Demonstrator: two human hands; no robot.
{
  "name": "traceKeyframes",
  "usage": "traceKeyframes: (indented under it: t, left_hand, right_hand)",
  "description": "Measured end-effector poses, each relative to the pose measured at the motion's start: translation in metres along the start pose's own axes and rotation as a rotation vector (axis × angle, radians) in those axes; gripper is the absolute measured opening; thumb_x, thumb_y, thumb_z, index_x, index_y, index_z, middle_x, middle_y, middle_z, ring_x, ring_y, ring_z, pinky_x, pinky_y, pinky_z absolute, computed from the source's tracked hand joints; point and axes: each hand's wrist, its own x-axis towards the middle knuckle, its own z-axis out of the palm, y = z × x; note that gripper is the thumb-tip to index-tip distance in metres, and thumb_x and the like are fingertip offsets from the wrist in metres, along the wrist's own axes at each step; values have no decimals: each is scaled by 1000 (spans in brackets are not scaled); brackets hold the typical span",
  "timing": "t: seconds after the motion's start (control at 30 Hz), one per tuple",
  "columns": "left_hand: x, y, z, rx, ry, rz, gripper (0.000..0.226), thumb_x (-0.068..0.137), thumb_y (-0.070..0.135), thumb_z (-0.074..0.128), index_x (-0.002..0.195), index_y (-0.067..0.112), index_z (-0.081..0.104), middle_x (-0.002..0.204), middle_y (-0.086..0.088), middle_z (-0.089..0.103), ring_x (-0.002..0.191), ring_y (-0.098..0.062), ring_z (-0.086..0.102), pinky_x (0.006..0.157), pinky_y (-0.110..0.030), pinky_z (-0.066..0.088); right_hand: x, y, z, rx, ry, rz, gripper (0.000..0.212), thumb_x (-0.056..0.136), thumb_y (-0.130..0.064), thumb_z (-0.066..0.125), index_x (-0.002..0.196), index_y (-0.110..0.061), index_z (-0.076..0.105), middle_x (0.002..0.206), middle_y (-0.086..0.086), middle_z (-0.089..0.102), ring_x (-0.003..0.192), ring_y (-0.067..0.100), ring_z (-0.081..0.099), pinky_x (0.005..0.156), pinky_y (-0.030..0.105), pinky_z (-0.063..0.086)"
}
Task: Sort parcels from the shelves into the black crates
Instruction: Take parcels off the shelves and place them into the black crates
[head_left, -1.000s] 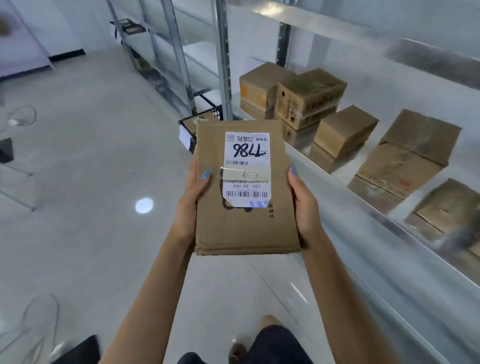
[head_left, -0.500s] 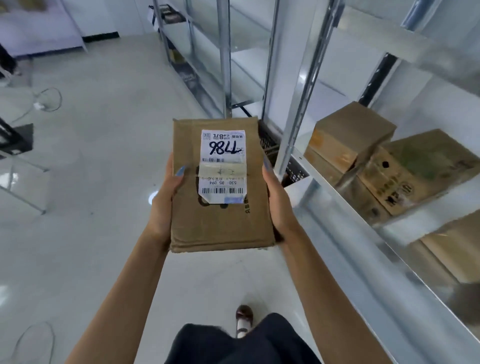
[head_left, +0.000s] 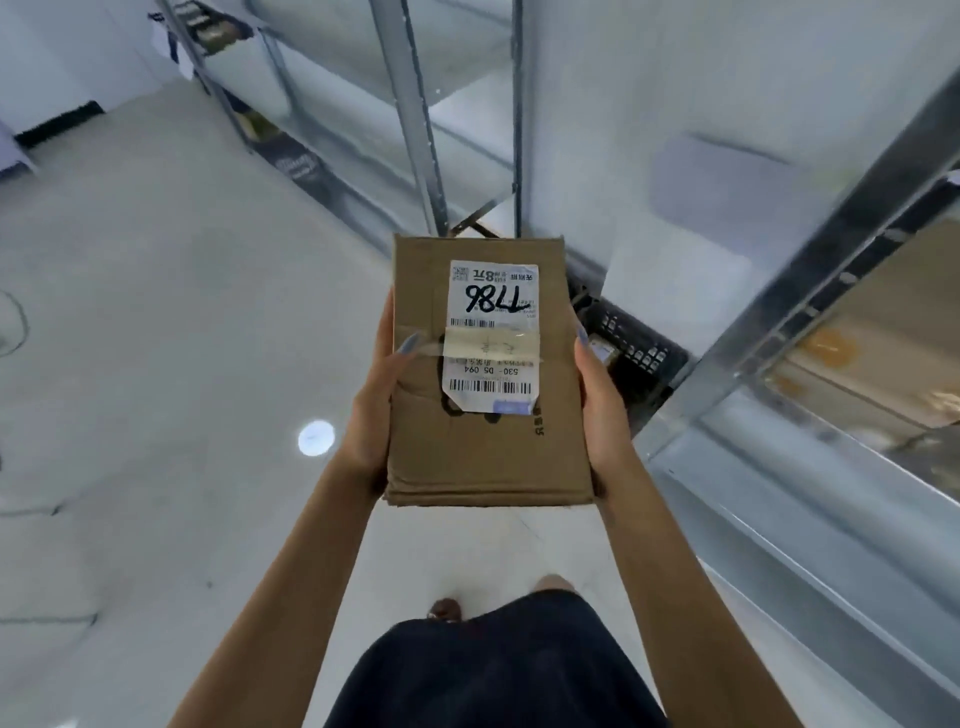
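- Your left hand (head_left: 375, 415) and right hand (head_left: 598, 415) grip the parcel (head_left: 485, 462) by its sides; slacken your fingers and it drops.
- The shelf post (head_left: 769, 327) beside the black crate (head_left: 638, 354) could snag it.

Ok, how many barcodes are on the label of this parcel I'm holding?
2. One barcode lies between the handwritten number and the tape, the other near the label's end closest to you. The tape could hide more.

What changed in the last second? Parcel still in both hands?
The person walked forward along the shelving: the black crate came nearer, now right of the parcel, and the shelf boxes slid to the right edge. Nothing taken or released; left hand and right hand grip the parcel's sides as before.
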Motion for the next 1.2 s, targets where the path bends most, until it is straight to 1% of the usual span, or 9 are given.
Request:
traceKeyframes:
  t: [0.23, 0.3, 0.5, 0.6, 0.7, 0.77, 0.9, 1.03, 1.2]
  left_hand:
    - [149, -15, -23, 34, -263, -249, 66, 89, 20, 44, 152, 17, 23, 129, -9, 61, 106, -23, 67, 73, -32, 58]
    - [195, -28, -21, 73, -325, -286, 70, 89, 22, 50, 152, 24, 21, 131, -8, 60, 111, -27, 65, 76, -37, 58]
    - [304, -77, -5, 217, -381, -435, 81, 78, 32, 64, 147, 43, 25, 143, -13, 51, 122, -34, 58, 87, -44, 56]
    - [356, -113, 3, 280, -415, -466, 85, 75, 37, 66, 149, 39, 24, 144, -1, 50, 124, -23, 57, 89, -35, 55]
    - [412, -160, 19, 316, -421, -537, 77, 81, 28, 71, 146, 30, 30, 130, 18, 54, 113, -2, 57, 90, -18, 50]
    - [445, -201, 23, 342, -429, -572, 84, 78, 23, 72, 149, 27, 28, 129, 14, 57, 113, -2, 57, 96, -22, 46]
    - [502, -296, 24, 387, -491, -567, 69, 92, 10, 60, 151, 19, 26, 135, 6, 53, 104, 5, 56, 79, -1, 45]
    - [536, -395, 4, 398, -537, -574, 89, 71, 40, 67, 150, 23, 30, 128, 14, 60, 109, 8, 58, 90, -13, 46]
    - [540, -540, -28, 481, -556, -626, 63, 95, 10, 55, 151, 19, 26, 124, 12, 60, 95, 15, 60, 75, -4, 46]
  right_hand:
    - [94, -1, -22, 9, 344, -41, 44, 105, -37, 28, 139, -20, 48, 121, 5, 69, 104, 20, 69, 74, 29, 58]
    - [119, -4, -40, -4, 405, -43, 44, 104, -42, 26, 129, -23, 57, 110, 1, 74, 100, 19, 71, 76, 31, 60]
    - [196, -11, -88, 1, 573, -87, 56, 98, -48, 35, 148, -24, 38, 139, 9, 57, 126, 30, 56, 100, 44, 50]
    - [232, 2, -124, 89, 666, -62, 68, 88, -57, 42, 148, -24, 38, 138, 9, 58, 123, 28, 59, 87, 35, 57]
    - [270, 20, -169, 109, 784, -45, 73, 90, -63, 44, 151, -27, 31, 144, 8, 52, 128, 29, 55, 91, 39, 56]
    - [295, 38, -202, 139, 854, -31, 61, 97, -56, 34, 151, -26, 32, 143, 9, 52, 127, 31, 55, 90, 39, 57]
    - [341, 82, -274, 221, 938, 49, 56, 98, -53, 29, 146, -26, 41, 130, 7, 63, 105, 22, 69, 70, 31, 60]
    - [381, 150, -348, 202, 1009, 173, 55, 97, -59, 29, 136, -26, 52, 131, 6, 63, 111, 23, 65, 93, 42, 55]
    - [396, 256, -429, 151, 1048, 297, 67, 94, -69, 20, 146, -32, 41, 139, 1, 57, 124, 21, 58, 106, 46, 46]
